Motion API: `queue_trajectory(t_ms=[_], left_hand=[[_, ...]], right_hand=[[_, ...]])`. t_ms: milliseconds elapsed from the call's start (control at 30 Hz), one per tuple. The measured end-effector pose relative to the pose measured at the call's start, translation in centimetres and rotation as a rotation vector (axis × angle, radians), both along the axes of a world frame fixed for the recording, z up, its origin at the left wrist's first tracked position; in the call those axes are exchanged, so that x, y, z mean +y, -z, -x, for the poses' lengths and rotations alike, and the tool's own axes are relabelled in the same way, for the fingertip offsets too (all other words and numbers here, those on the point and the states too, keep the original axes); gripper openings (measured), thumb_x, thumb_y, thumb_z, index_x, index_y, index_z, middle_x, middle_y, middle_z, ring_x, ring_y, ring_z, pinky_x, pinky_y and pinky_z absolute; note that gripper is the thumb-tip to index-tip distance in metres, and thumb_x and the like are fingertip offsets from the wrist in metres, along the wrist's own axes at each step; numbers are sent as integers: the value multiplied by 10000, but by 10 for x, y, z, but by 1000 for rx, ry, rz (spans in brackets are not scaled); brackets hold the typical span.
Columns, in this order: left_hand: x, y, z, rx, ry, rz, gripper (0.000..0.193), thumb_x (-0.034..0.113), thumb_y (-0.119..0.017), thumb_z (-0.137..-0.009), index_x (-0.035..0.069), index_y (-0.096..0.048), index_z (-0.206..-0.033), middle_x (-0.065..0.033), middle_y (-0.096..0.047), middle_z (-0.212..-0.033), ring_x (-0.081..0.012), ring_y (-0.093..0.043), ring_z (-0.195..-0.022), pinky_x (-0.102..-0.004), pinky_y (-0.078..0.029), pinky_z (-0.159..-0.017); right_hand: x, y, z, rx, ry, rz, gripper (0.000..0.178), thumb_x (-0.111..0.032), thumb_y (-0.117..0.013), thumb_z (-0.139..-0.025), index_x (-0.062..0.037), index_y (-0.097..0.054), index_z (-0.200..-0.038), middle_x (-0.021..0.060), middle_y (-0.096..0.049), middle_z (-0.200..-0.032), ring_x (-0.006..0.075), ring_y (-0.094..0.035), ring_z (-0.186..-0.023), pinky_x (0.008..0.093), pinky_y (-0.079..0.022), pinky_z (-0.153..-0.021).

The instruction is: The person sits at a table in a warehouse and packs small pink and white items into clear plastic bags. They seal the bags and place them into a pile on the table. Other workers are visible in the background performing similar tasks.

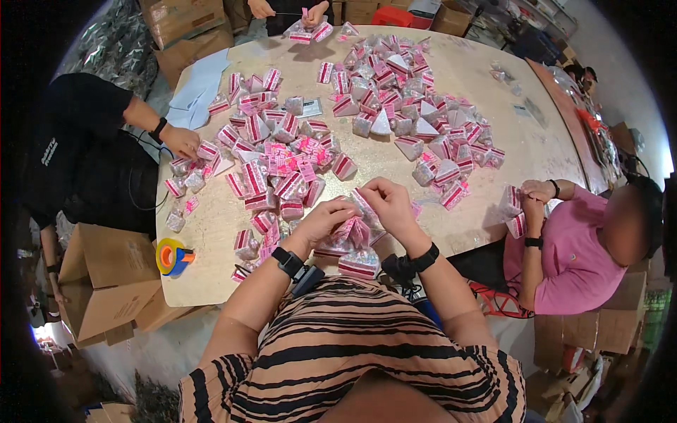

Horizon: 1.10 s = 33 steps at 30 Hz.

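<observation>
My left hand [326, 220] is closed, with its fingertips pinched on pink card tags [355, 231] near the table's front edge. Close beside it, my right hand [391, 208] pinches the upper end of a wedge-shaped pack [364, 203] with white and dark pink bands, like a cake slice. The fingers partly hide how tags and pack are joined. Just below both hands lies another wedge pack [358, 266], right in front of my body. A loose heap of the same packs [255, 176], with pink tags among them, spreads to the left of my left hand.
A larger heap of wedge packs [430, 127] covers the table's far middle. A tape roll [171, 257] sits at the left front edge, beside an open cardboard box [106, 275]. White sheets [199, 92] lie far left. Co-workers handle packs at the left, far and right sides.
</observation>
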<state>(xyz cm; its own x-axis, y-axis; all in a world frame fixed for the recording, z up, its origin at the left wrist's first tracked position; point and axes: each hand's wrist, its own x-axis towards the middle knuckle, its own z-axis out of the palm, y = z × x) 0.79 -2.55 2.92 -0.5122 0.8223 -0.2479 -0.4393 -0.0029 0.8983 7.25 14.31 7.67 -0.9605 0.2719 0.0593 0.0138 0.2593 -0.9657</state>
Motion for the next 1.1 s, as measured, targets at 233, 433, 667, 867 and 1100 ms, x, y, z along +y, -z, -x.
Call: queue_trajectory(t_ms=[233,433,667,867,1100], left_hand=[[-23,22,11,324,-124,259,202,152,-568,-869,-1,-667,-956,-62,-653,-965,-132,-584,-898,-259,-439,-822],[-17,2,-1,1013,-496,117,176,105,-502,-887,-8,-626,-839,-113,-635,-829,-166,-594,-767,-295,-455,-718],[-12,25,3,669,-488,291,171,133,-450,-928,11,-546,-855,-60,-554,-712,-136,-527,-662,-278,-430,-633],[-9,22,0,629,-439,348,202,169,-465,-905,-15,-536,-863,-149,-582,-756,-254,-570,-719,-346,-443,-689],[-11,35,4,595,-469,282,184,159,-468,-913,7,-533,-834,-50,-483,-671,-140,-456,-620,-286,-380,-575]], right_hand=[[26,22,-17,-207,-433,-844,139,-158,-587,-753,-51,-667,-793,149,-626,-731,329,-597,-690,409,-461,-602],[-12,58,-2,-68,-302,-927,154,-190,-563,-788,-49,-587,-731,140,-602,-729,341,-595,-658,442,-468,-595],[-48,25,13,221,-249,-886,127,-190,-575,-803,-64,-575,-808,120,-573,-711,307,-594,-632,403,-473,-561],[-16,22,6,96,-98,-585,112,-155,-619,-778,-49,-638,-808,119,-615,-772,306,-603,-681,372,-473,-609],[10,4,0,87,-94,-486,109,-93,-640,-787,11,-629,-820,99,-603,-713,174,-557,-600,281,-438,-560]])
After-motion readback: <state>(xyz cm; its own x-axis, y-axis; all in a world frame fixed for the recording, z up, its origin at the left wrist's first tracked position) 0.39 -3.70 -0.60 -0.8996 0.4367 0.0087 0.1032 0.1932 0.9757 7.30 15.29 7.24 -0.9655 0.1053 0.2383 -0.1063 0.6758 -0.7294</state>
